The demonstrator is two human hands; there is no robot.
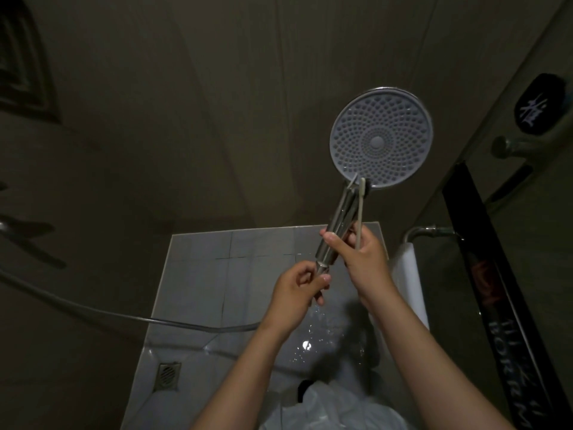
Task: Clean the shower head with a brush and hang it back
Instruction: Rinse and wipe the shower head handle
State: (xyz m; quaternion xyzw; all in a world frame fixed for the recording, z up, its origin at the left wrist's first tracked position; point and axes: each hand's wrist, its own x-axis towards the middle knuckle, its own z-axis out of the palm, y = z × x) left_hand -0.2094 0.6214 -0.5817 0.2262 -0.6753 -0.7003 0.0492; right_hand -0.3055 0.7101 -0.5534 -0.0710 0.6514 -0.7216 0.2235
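R hand [362, 256] fingers clamp shower head [381, 138] handle & brush [360, 209]; L hand [294, 293] fingers pinch handle base

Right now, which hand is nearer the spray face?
Right. The right hand grips the handle and brush partway below the spray face; the left hand holds the handle's bottom end, farther down.

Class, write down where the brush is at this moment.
Head view, right of centre: the brush lies along the handle of the shower head, gripped by the right hand, bristles at the spray face's lower rim.
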